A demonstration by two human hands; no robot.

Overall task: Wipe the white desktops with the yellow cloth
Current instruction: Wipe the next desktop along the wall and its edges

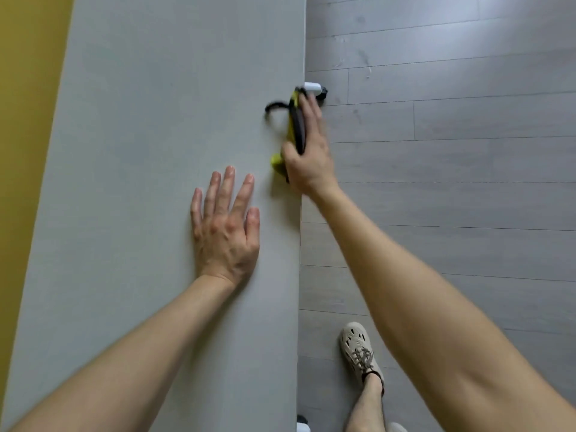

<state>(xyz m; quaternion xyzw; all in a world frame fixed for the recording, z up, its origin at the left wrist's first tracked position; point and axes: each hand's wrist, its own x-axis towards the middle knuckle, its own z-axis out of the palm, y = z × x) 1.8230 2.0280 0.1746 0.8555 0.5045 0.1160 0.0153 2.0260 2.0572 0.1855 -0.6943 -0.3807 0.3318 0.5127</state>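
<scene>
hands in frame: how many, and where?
2: left hand lies flat, fingers spread, on the white desktop; right hand is at the desktop's right edge, holding the yellow cloth. No others visible.

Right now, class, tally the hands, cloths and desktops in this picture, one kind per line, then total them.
hands: 2 (left hand, right hand)
cloth: 1
desktop: 1
total: 4
</scene>
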